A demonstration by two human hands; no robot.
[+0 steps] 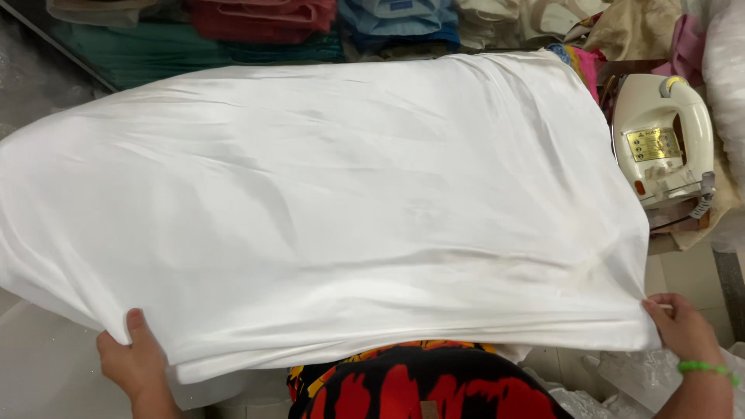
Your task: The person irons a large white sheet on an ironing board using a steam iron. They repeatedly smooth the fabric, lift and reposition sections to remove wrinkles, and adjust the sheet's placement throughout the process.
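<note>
Two hands, left (133, 363) and right (681, 326), grip a wide white folded cloth (326, 202) hiding the counter; a cream iron (663, 140) with a gold rectangular label (653, 144) sits right.

A rectangular gold label (653, 144) with dark print sits on the cream body of the electric iron (663, 140) resting at my far right. At my lower right, crinkled clear plastic bags (621, 388) lie heaped beside my knee; their contents cannot be made out.

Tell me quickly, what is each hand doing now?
Left hand: closed, grip on the near edge of the white cloth.
Right hand: closed, grip on the cloth's near right corner.
</note>
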